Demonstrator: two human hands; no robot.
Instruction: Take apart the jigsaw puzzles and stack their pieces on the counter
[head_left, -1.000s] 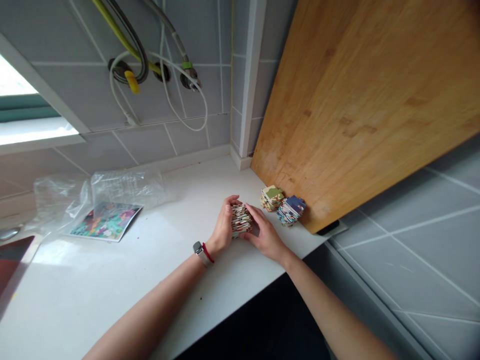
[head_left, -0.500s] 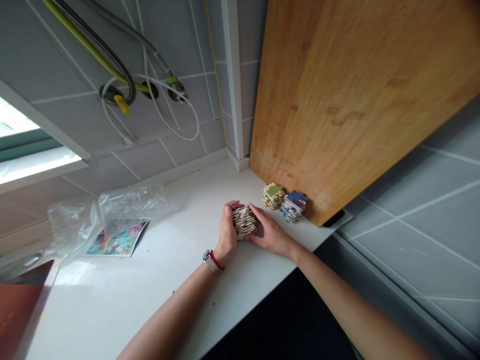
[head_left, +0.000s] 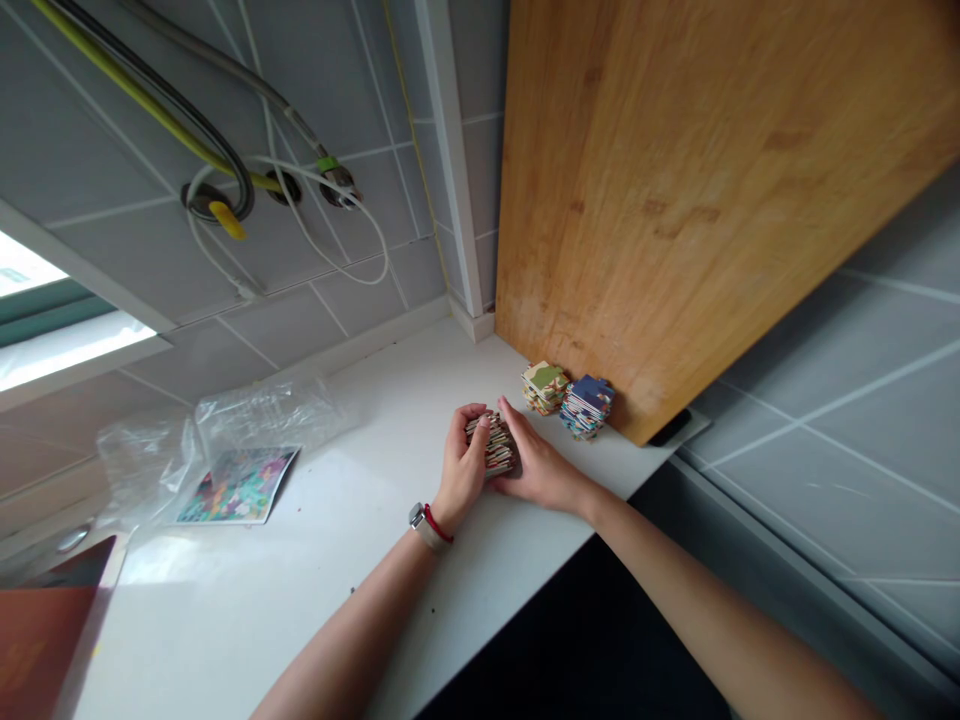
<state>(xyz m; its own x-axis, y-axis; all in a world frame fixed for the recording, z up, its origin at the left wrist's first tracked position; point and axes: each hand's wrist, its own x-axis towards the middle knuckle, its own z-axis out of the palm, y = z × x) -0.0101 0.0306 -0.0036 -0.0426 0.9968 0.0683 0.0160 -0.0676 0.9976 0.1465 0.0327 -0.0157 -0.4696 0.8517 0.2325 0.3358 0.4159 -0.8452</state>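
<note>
Between my two hands is a thick stack of jigsaw puzzle pieces, their pale edges facing up. My left hand wraps the stack's left side, its thumb lying across the edges. From the right, my right hand presses its palm and fingers against the end of the stack. Just beyond my right hand stand two more stacks of puzzle pieces: one with a green and cream top, the other with a dark blue top. The undersides of the held pieces are hidden by my hands.
A large wooden board leans behind the two stacks. At left on the white counter lie crumpled clear plastic bags and a colourful printed picture. A reddish-brown object sits at the lower left. Hoses hang along the tiled wall.
My left thumb has moved right, over the top of the stack. My right fingers have straightened slightly. The view has shifted a little; the other stacks stay in place.
</note>
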